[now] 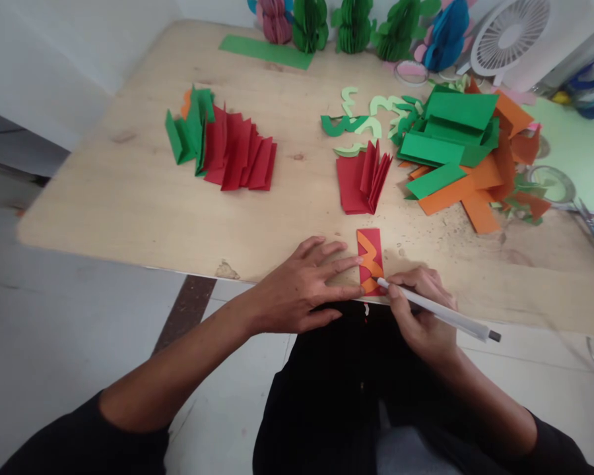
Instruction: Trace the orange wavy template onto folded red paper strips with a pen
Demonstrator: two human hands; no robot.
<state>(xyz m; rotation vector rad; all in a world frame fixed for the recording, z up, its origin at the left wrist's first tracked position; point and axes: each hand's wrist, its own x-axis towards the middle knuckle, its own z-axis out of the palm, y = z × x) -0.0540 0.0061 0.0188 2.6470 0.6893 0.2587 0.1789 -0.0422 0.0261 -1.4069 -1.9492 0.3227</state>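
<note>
A red paper piece [376, 239] lies at the table's front edge with an orange wavy paper cutout [369, 249] on top of it. My left hand [309, 284] is spread flat, its fingertips pressing on the cutout's left side. In my right hand [426, 316] is a white pen [440, 311], tilted, its tip touching the cutout's lower right edge. Just beyond stand folded red papers [354, 181]. Whether the pen has left a line cannot be made out.
Farther left sit folded red papers [237, 152] and green papers [193, 128]. Green folded papers [455, 125] and orange strips [480, 208] heap at right, near scissors [591, 224]. Paper honeycomb shapes [354, 26] and a white fan [509, 36] line the back of the wooden table [129, 198].
</note>
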